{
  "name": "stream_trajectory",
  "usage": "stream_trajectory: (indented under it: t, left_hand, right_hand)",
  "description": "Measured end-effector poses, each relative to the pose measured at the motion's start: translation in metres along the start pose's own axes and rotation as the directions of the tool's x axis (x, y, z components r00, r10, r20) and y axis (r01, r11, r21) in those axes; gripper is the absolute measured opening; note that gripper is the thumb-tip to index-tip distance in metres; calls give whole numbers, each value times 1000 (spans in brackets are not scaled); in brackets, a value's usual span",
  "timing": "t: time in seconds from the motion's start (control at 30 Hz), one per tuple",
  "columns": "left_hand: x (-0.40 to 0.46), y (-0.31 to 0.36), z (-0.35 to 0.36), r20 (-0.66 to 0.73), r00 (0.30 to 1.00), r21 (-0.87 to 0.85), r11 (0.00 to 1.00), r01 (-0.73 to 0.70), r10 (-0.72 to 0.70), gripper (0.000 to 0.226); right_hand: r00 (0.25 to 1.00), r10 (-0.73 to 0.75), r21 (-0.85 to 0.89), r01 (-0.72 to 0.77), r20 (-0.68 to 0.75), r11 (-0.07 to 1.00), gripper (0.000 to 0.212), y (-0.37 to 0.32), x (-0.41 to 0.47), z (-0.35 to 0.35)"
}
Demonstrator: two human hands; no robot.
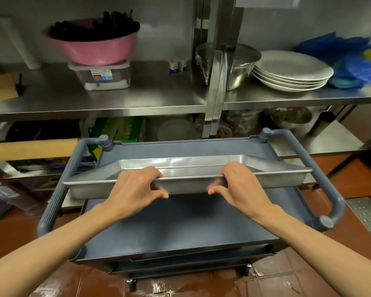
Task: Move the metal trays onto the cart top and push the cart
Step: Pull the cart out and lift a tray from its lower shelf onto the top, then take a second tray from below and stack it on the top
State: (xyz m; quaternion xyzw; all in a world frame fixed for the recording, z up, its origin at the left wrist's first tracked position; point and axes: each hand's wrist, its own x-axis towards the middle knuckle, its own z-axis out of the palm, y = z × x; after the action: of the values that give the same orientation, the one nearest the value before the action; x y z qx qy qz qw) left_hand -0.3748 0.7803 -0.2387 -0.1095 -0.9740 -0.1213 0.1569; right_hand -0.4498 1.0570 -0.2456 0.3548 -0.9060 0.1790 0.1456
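Observation:
A shallow rectangular metal tray is held level above the top of the grey-blue cart. My left hand grips the tray's near rim left of centre, fingers over the edge and thumb underneath. My right hand grips the same rim right of centre in the same way. The tray spans almost from the cart's left handle to its right handle. The edge of another metal tray shows on the cart's lower shelf.
Behind the cart stands a steel shelf unit with a pink basin on a plastic box, a steel bowl, stacked white plates and blue bags. The floor is wet red tile, with a metal drain grate at right.

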Motion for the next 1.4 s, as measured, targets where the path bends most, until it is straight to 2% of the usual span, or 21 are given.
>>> stream_trajectory:
  t: [0.13, 0.27, 0.57, 0.77, 1.0, 1.07, 1.13, 1.17, 1.23, 1.27, 1.33, 1.4]
  left_hand:
    - [-10, -3, 23, 0, 999, -4, 999, 32, -32, 37]
    - [-12, -5, 40, 33, 999, -30, 999, 44, -43, 34]
    - [-12, -13, 96, 260, 963, 7, 997, 74, -73, 20]
    - [-18, -21, 138, 428, 893, 100, 989, 108, -141, 13]
    - [-43, -17, 180, 549, 826, 182, 983, 28, -125, 15]
    - [-51, -13, 185, 561, 816, 173, 983, 54, -143, 20]
    - [-59, -9, 182, 499, 854, 115, 988, 99, -144, 20]
    - [-63, -5, 178, 447, 888, 75, 993, 89, -113, 18]
    - [-77, 6, 173, 331, 944, -5, 1000, -12, 13, 14]
    - [-87, 13, 172, 306, 948, -64, 995, -74, 90, 9]
    - [-111, 27, 177, 358, 907, -159, 972, -175, 222, 9]
    - [-132, 36, 190, 543, 808, -203, 970, -135, 227, 14]
  right_hand:
    - [1000, -3, -9, 3, 6, 1000, 40, 4, -12, 16]
    - [997, 24, -54, -20, 80, 998, 41, 7, -17, 28]
    - [942, 116, -115, -83, 316, 990, 36, 16, -23, 76]
    - [844, 206, -268, -77, 495, 960, 26, 22, -25, 115]
    - [734, 339, -375, -124, 589, 919, 27, 28, -54, 155]
    - [718, 356, -381, -136, 599, 915, 29, 28, -61, 160]
    - [753, 336, -337, -161, 566, 928, 29, 24, -65, 161]
    - [793, 306, -288, -172, 527, 942, 29, 21, -69, 159]
    - [882, 186, -108, -154, 433, 982, 26, 9, -81, 154]
    - [908, 114, 4, -127, 403, 992, 23, 1, -90, 151]
    - [897, -34, 170, -47, 440, 984, 18, -17, -114, 149]
    - [784, -132, 205, 7, 606, 979, 20, -29, -139, 156]
